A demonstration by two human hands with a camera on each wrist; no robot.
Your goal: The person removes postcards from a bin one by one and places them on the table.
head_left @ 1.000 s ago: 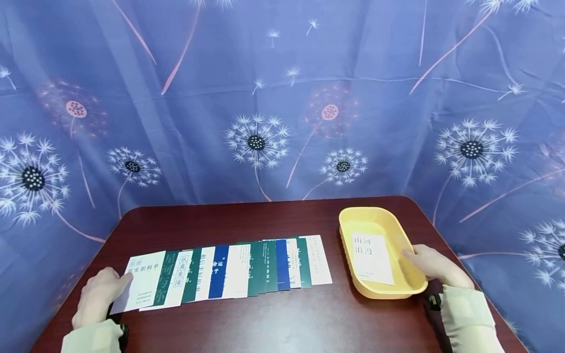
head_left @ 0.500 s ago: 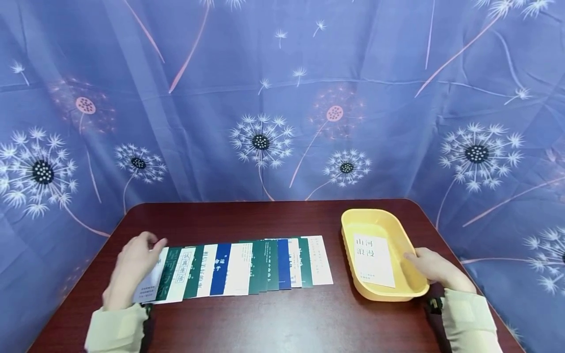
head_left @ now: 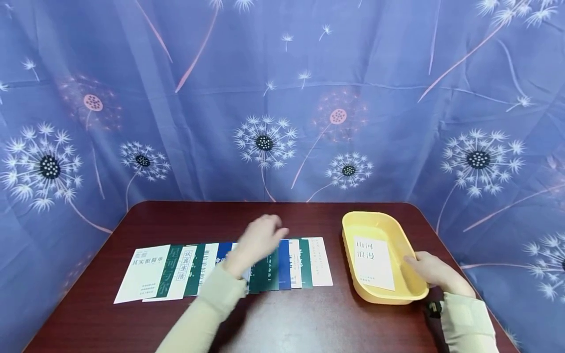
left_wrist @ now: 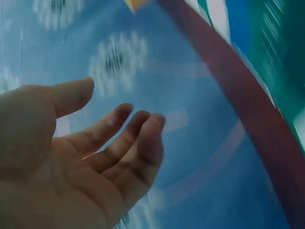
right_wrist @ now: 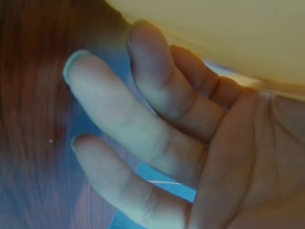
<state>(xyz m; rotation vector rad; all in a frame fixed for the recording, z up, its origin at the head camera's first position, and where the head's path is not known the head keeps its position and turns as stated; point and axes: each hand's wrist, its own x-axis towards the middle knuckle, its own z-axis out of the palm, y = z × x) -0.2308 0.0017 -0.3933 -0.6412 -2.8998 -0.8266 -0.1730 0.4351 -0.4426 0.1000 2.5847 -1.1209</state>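
A row of overlapping cards printed with text (head_left: 320,262) runs across the table, in white, green and blue. Above the middle of that row is my left hand (head_left: 260,238), blurred by motion and hiding some of the cards. Nothing lies between its loosely bent fingers in the left wrist view. At the row's left end a white card (head_left: 140,274) lies uncovered. My right hand (head_left: 439,269) holds the right side of a yellow plastic tray (head_left: 376,226), thumb over the rim and fingers along its outside. Inside the tray rests one white card (head_left: 372,260).
The dark red wooden table (head_left: 287,323) has rounded far corners. A blue curtain with a dandelion pattern (head_left: 300,117) hangs behind it and at both sides.
My left hand has left the white card at the row's left end and swept right, over the middle cards. My right hand stays at the tray. The head view has shifted slightly.
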